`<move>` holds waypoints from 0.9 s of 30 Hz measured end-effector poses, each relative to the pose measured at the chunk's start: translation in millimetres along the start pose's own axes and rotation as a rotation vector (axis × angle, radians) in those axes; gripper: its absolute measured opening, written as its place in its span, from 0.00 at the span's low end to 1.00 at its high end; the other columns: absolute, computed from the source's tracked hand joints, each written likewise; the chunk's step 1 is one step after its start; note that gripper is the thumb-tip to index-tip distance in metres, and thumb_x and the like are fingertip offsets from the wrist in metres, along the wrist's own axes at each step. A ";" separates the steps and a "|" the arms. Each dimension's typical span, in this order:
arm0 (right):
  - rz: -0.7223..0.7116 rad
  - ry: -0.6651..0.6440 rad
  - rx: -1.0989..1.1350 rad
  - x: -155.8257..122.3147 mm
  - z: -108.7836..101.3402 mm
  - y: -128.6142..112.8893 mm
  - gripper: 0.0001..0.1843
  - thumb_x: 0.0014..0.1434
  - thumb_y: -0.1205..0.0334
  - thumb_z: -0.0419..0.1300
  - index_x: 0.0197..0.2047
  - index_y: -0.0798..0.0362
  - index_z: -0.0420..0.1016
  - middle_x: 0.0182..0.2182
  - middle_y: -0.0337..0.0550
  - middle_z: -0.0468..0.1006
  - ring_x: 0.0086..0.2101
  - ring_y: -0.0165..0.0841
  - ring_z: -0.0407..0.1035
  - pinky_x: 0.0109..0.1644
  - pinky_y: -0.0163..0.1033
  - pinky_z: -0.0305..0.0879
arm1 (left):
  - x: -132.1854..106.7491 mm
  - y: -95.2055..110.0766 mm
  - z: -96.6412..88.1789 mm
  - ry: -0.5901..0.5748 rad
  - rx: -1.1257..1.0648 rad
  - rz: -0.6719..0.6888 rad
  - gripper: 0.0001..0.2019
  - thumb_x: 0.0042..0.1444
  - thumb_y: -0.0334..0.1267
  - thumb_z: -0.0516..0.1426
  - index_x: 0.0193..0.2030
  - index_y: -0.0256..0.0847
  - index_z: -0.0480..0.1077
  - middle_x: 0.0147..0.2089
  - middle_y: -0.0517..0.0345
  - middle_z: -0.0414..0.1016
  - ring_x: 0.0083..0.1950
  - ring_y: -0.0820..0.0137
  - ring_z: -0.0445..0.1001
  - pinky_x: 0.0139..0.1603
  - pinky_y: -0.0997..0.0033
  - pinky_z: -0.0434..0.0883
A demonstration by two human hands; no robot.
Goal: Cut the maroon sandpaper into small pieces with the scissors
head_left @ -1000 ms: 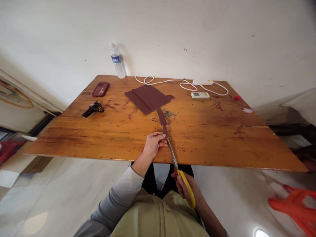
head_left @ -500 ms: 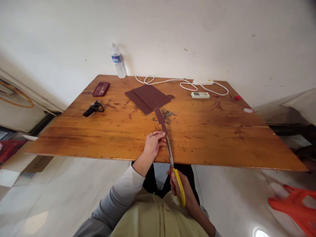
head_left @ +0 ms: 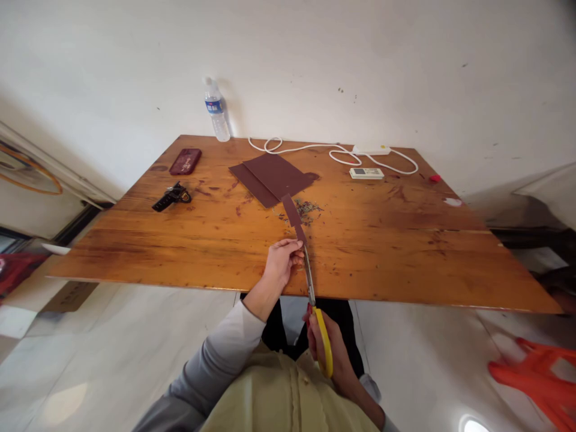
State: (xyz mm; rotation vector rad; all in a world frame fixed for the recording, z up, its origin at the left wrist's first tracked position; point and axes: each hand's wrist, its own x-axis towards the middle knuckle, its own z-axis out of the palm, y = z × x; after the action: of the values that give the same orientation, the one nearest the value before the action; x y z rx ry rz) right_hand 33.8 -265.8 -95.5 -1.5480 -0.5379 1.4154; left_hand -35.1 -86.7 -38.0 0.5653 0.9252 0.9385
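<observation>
My left hand (head_left: 281, 264) pinches a narrow maroon strip (head_left: 300, 233) of thin sheet, perhaps sandpaper, near the table's front edge. Scissors (head_left: 309, 279) with red and yellow handles are in my right hand (head_left: 335, 342), close to my body. Their blades point away from me, their tips at the strip beside my left fingertips; whether they are fully closed is hard to see. Another maroon strip (head_left: 291, 210) lies just beyond the held one. Past it, two larger maroon sheets (head_left: 276, 174) overlap on the table. Small dark clippings (head_left: 308, 210) are scattered to the right of the strips.
On the wooden table (head_left: 387, 240) lie a phone (head_left: 185, 161) and a black-strapped watch (head_left: 171, 196) at left. A water bottle (head_left: 216, 114) stands against the wall. A white power strip (head_left: 371, 150) with its cable and a remote control (head_left: 366, 173) are at the back right.
The yellow scissor handle and my right fingers have shifted slightly to the left, towards the red handle. My left hand keeps its hold on the strip almost unmoved.
</observation>
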 end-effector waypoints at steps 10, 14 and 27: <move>-0.042 -0.011 -0.051 1.3 -8.3 7.0 0.32 0.52 0.28 0.63 0.28 0.52 0.67 0.14 0.27 0.58 0.14 0.22 0.50 0.14 0.29 0.47 | -1.4 2.6 1.2 -0.008 -0.021 0.003 0.11 0.35 0.34 0.69 0.25 0.34 0.73 0.18 0.60 0.69 0.20 0.75 0.67 0.21 0.75 0.64; -0.043 -0.025 -0.067 -1.4 -11.9 1.7 0.35 0.49 0.24 0.62 0.30 0.53 0.69 0.13 0.26 0.56 0.13 0.22 0.48 0.14 0.29 0.44 | -1.7 3.9 1.8 -0.002 -0.026 0.003 0.11 0.36 0.35 0.69 0.25 0.35 0.72 0.18 0.61 0.68 0.20 0.76 0.67 0.21 0.75 0.64; -0.073 -0.103 -0.125 0.3 -27.0 -16.5 0.34 0.47 0.25 0.62 0.27 0.51 0.67 0.16 0.28 0.57 0.17 0.24 0.49 0.18 0.31 0.45 | -1.7 3.6 -0.5 -0.043 0.002 0.001 0.09 0.38 0.34 0.68 0.25 0.34 0.72 0.19 0.59 0.70 0.20 0.75 0.68 0.22 0.75 0.67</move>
State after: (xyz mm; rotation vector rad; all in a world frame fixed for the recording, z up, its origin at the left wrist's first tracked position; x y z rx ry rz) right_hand 63.5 -267.1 -84.6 -1.5430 -0.7506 1.4337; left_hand -37.6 -86.4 -34.9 0.5852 0.8877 0.9228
